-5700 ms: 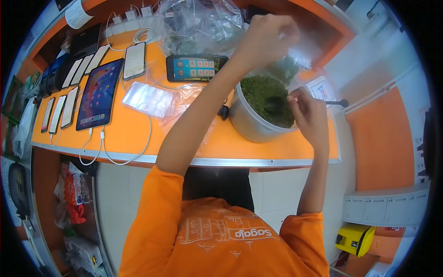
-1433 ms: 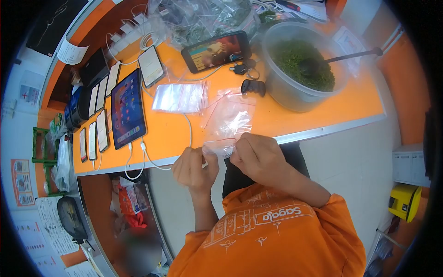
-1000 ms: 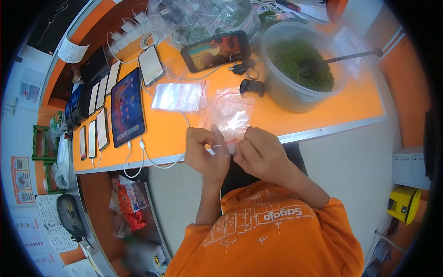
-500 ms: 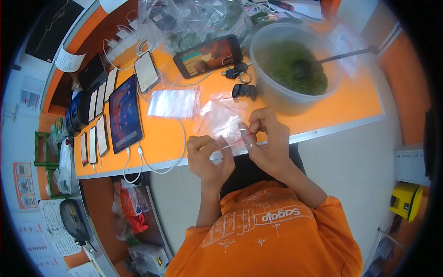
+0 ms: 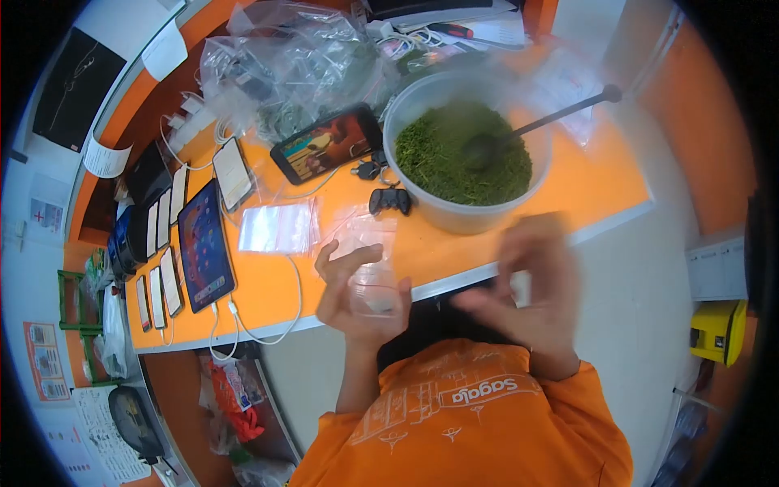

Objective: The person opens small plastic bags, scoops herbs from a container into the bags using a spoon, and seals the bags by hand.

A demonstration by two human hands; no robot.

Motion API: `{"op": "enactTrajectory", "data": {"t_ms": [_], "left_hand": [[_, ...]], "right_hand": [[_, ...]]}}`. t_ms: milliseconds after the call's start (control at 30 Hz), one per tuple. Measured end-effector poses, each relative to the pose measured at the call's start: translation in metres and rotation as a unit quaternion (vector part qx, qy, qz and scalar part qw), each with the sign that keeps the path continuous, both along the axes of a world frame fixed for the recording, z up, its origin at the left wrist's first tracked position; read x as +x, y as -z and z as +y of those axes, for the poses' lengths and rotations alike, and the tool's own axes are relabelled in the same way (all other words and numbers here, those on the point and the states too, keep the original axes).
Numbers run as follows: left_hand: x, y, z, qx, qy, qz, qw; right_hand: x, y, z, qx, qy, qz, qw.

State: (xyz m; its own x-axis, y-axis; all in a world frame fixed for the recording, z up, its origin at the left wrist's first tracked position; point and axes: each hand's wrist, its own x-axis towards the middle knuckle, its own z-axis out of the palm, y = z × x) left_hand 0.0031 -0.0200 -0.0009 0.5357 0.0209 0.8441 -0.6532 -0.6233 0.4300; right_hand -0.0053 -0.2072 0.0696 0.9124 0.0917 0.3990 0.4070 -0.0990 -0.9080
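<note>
My left hand (image 5: 357, 296) holds a small clear zip bag (image 5: 376, 299) with a red line across it, at the table's front edge. To its right, my right hand (image 5: 540, 292) is blurred by motion, its fingers apart and nothing seen between them. Beyond my hands stands a clear round tub (image 5: 458, 217) of green shredded plant matter (image 5: 438, 154). A black spoon (image 5: 560, 114) rests in it, its handle over the right rim. More clear bags lie flat just behind my left hand, beside a stack of clear zip bags (image 5: 277, 229).
A tablet (image 5: 205, 243) and several phones lie on the left of the orange table (image 5: 438, 252). A phone showing a video (image 5: 329, 144), keys (image 5: 371, 169) and a small black controller (image 5: 390, 200) are left of the tub. Large plastic bags (image 5: 300, 69) fill the back.
My hands have moved apart: the right let go of the small bag and moved right, while the left keeps it. The view has shifted, and the tub appears further left and nearer.
</note>
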Motion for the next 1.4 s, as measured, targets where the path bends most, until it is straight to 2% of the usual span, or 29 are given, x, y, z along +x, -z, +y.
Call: {"op": "enactTrajectory", "data": {"t_ms": [33,100,167,267,367,467,600,633,767,867,1033,1133,1267,1400], "left_hand": [[0.004,0.005,-0.001,-0.037,0.015,-0.017,0.999],[0.008,0.008,-0.003,-0.083,0.042,-0.018,0.996],[0.008,0.008,-0.006,-0.097,0.068,0.013,0.993],[0.011,0.007,-0.011,-0.059,0.074,0.03,0.995],[0.012,0.0,-0.019,-0.054,0.041,0.046,0.997],[0.014,-0.004,-0.022,-0.124,0.046,0.094,0.987],[0.021,-0.007,-0.019,-0.152,0.037,0.12,0.98],[0.023,-0.008,-0.019,-0.152,0.035,0.123,0.98],[0.029,-0.007,-0.022,-0.198,0.04,0.133,0.97],[0.032,-0.006,-0.02,-0.171,0.025,0.133,0.976],[0.035,-0.006,-0.016,-0.131,-0.003,0.117,0.985],[0.034,-0.009,-0.012,-0.124,-0.014,0.12,0.985],[0.03,-0.016,-0.011,-0.124,-0.018,0.15,0.981],[0.032,-0.03,-0.003,-0.07,-0.033,0.136,0.988]], "right_hand": [[0.004,0.004,-0.011,0.077,0.07,-0.066,0.992],[0.029,-0.003,-0.034,0.157,0.297,-0.067,0.94],[0.055,-0.009,-0.055,0.145,0.339,-0.022,0.929],[0.094,-0.004,-0.08,0.06,0.237,0.03,0.969],[0.112,-0.003,-0.077,0.039,0.162,0.019,0.986],[0.109,-0.006,-0.066,-0.024,0.113,-0.14,0.983],[0.111,-0.011,-0.062,-0.253,0.067,-0.27,0.927],[0.112,-0.008,-0.058,-0.254,0.043,-0.274,0.927],[0.095,-0.007,-0.053,-0.227,-0.013,-0.207,0.952],[0.083,-0.008,-0.05,-0.046,-0.006,-0.154,0.987],[0.094,-0.004,-0.045,-0.048,0.081,-0.111,0.989],[0.1,0.0,-0.052,0.035,0.116,-0.058,0.991],[0.108,0.008,-0.051,0.079,0.129,-0.018,0.988],[0.112,0.009,-0.058,0.1,0.167,-0.045,0.98]]}}
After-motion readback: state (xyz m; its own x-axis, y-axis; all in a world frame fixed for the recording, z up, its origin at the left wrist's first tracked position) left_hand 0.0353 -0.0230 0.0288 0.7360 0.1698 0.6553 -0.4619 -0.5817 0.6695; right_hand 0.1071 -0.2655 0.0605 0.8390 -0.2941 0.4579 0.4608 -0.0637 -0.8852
